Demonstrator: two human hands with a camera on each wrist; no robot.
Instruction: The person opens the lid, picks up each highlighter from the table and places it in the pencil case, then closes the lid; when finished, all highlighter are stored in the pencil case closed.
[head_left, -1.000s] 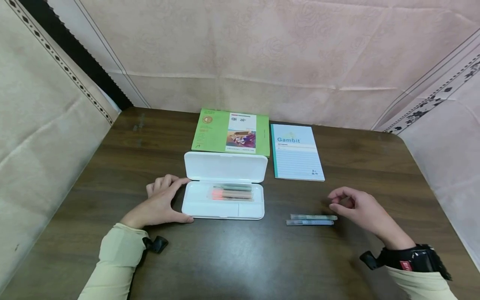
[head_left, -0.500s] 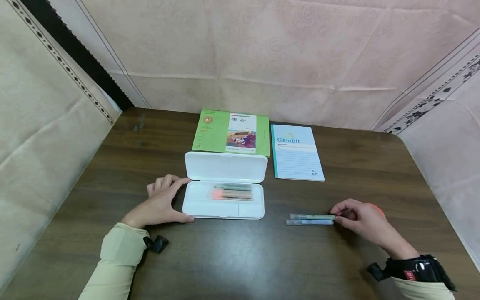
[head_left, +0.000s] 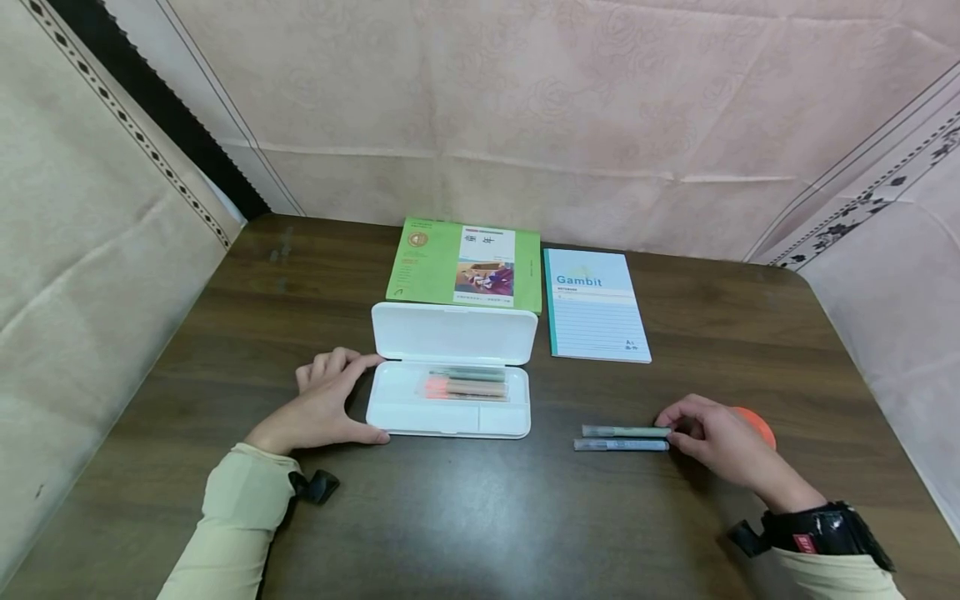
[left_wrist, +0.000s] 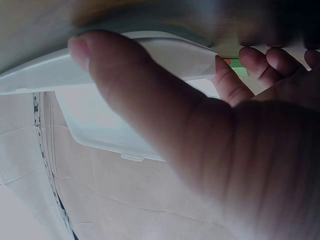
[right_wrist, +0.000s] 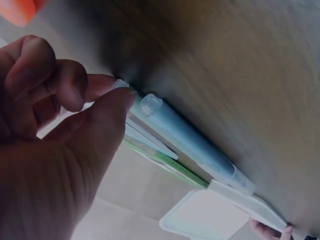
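Note:
An opened white pencil case (head_left: 420, 417) lies at mid-table, its lid (head_left: 454, 332) tipped back. In its tray are several pens (head_left: 468, 386), some with pink ends. My left hand (head_left: 318, 408) holds the case by its left end, thumb at the front corner and index finger near the hinge; the left wrist view shows the thumb against the rim. To the right, two highlighter pens lie side by side: a green one (head_left: 622, 432) behind a blue one (head_left: 621, 446). My right hand (head_left: 720, 442) pinches the green highlighter's right end between thumb and index finger.
A green book (head_left: 423, 262) lies behind the case, close to its lid. Beside it is a light blue notebook (head_left: 597, 321) marked Gambit. Partly hidden behind my right hand sits an orange round object (head_left: 759, 425). Cloth (head_left: 525, 100) hangs around the brown table (head_left: 480, 517).
My right hand has come down to the green highlighter's right end and taken hold of it. The orange object behind that hand has come into sight. My left hand stays on the case.

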